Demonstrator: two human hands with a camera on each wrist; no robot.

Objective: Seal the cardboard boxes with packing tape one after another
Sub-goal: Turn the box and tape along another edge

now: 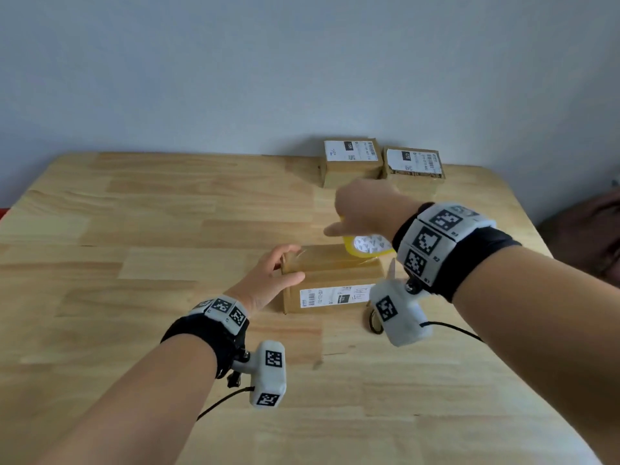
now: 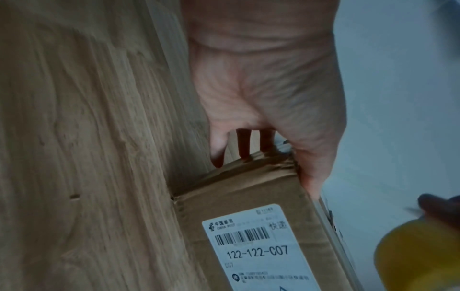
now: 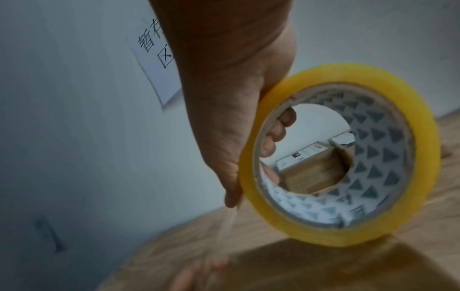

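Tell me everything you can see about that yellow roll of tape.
The tape roll is a wide ring of glossy, see-through yellow packing tape wound on a cardboard core, whose inside is white with grey triangles. The right hand grips it, fingers hooked through the core, holding it tilted in the air above the right end of the near cardboard box. A thin clear strip runs from the roll down toward the left hand at the box's left end.

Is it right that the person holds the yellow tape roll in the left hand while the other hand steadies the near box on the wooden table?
Not quite. The yellow tape roll is in the right hand, its fingers hooked through the core, as the right wrist view shows. The left hand steadies the near box on the wooden table.
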